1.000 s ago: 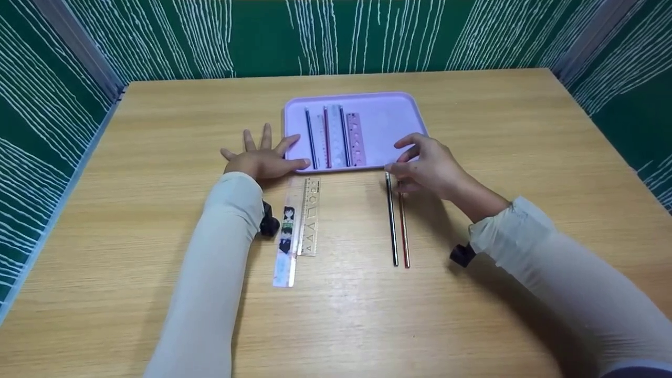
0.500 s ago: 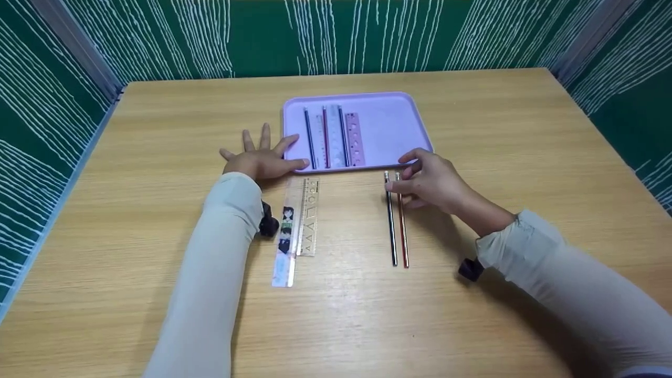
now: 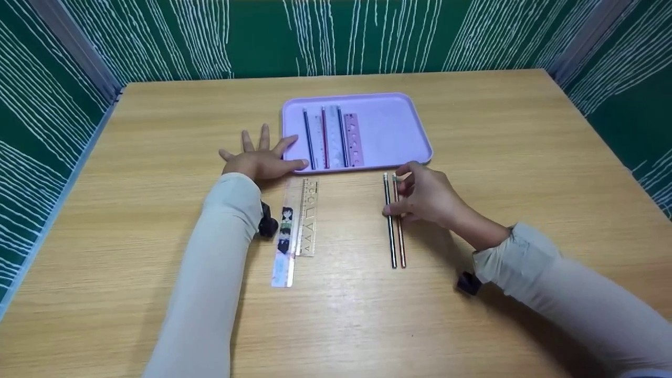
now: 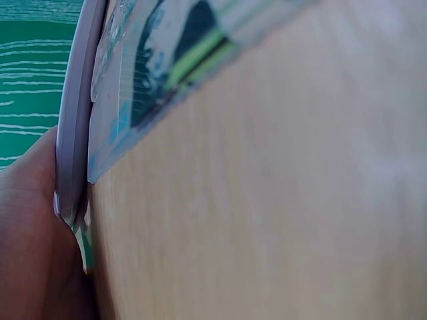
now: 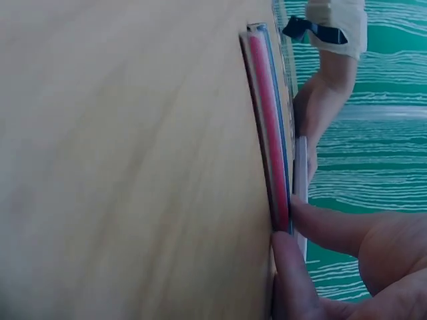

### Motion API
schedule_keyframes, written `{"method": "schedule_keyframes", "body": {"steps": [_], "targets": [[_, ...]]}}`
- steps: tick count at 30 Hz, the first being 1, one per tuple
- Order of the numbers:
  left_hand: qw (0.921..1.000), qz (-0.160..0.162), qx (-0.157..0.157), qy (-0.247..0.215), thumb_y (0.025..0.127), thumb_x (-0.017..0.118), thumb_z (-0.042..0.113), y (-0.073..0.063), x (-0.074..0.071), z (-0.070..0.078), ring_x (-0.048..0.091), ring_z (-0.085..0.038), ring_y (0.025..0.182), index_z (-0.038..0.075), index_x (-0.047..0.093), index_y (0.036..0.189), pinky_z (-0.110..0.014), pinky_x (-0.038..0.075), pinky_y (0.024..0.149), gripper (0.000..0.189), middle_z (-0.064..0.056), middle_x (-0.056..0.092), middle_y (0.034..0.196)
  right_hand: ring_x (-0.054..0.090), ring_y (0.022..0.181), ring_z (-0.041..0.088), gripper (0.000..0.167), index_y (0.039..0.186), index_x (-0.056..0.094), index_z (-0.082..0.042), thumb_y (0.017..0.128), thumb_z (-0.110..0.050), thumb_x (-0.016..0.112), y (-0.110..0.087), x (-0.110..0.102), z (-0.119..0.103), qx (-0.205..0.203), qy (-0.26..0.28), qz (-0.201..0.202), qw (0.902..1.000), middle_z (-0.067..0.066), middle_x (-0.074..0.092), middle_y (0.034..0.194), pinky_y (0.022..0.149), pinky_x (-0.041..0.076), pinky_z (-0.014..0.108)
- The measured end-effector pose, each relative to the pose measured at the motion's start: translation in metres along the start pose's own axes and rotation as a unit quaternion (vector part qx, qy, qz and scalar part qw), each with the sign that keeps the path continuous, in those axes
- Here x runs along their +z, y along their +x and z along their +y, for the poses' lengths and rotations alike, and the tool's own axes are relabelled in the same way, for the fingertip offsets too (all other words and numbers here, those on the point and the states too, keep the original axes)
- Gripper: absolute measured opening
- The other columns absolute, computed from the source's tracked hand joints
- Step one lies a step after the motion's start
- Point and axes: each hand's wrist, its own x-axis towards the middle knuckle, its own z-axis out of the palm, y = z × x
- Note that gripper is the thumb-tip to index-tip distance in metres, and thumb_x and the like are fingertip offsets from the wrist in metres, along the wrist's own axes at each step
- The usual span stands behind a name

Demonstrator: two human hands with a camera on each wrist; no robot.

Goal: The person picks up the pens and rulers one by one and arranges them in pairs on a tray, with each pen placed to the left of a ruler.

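Note:
My right hand [image 3: 428, 195] pinches a dark pencil [image 3: 391, 244] and a red pencil [image 3: 401, 245] between thumb and fingers near their upper ends. The two lie side by side on the table, just below the purple tray [image 3: 391, 131]. In the right wrist view, thumb and fingertip meet at the end of the red pencil [image 5: 267, 113]. My left hand [image 3: 258, 163] is spread flat at the tray's lower left corner, its thumb over the rim. Below it lie a long ruler with a cartoon figure [image 3: 283, 268] and a clear stencil ruler [image 3: 306, 231].
On the tray's left half lie dark pencils [image 3: 308, 139], a red pencil [image 3: 324, 137], clear rulers [image 3: 334, 137] and a pink ruler [image 3: 354, 140]. A green wall with white streaks [image 3: 257, 37] stands behind the wooden table [image 3: 199, 110].
My right hand has slid down along the two pencils, away from the tray rim. The red pencil now lies closer to the dark one. My left hand has stayed in place.

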Motion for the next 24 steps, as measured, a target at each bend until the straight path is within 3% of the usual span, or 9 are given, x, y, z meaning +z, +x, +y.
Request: {"method": "schedule_keyframes", "body": {"steps": [7, 15, 24], "targets": [[1.0, 0.003, 0.005, -0.001, 0.08, 0.036, 0.094, -0.003, 0.0, -0.001, -0.037, -0.047, 0.148, 0.06, -0.006, 0.156, -0.087, -0.022, 0.1, 0.093, -0.001, -0.036, 0.166, 0.069, 0.087, 0.021, 0.076, 0.135, 0.05, 0.001, 0.072, -0.006, 0.091, -0.003, 0.004, 0.0, -0.022, -0.035, 0.008, 0.9991, 0.017, 0.069, 0.113, 0.063, 0.064, 0.033], [1.0, -0.001, 0.002, -0.009, 0.079, 0.037, 0.095, -0.002, 0.0, -0.001, -0.038, -0.047, 0.147, 0.062, -0.007, 0.154, -0.087, -0.023, 0.098, 0.093, 0.0, -0.037, 0.165, 0.071, 0.087, 0.02, 0.074, 0.137, 0.048, 0.001, 0.075, -0.002, 0.088, -0.002, 0.001, 0.0, 0.002, 0.0, -0.01, 0.9999, 0.016, 0.064, 0.113, 0.067, 0.065, 0.036], [1.0, 0.0, 0.005, 0.001, 0.08, 0.035, 0.095, -0.002, 0.0, -0.001, -0.038, -0.047, 0.146, 0.061, -0.008, 0.155, -0.089, -0.021, 0.097, 0.093, -0.001, -0.037, 0.165, 0.073, 0.077, 0.015, 0.07, 0.137, 0.046, 0.004, 0.08, -0.004, 0.086, -0.005, -0.007, -0.002, 0.035, 0.039, -0.054, 0.9972, 0.013, 0.064, 0.101, 0.072, 0.065, 0.038]]}}
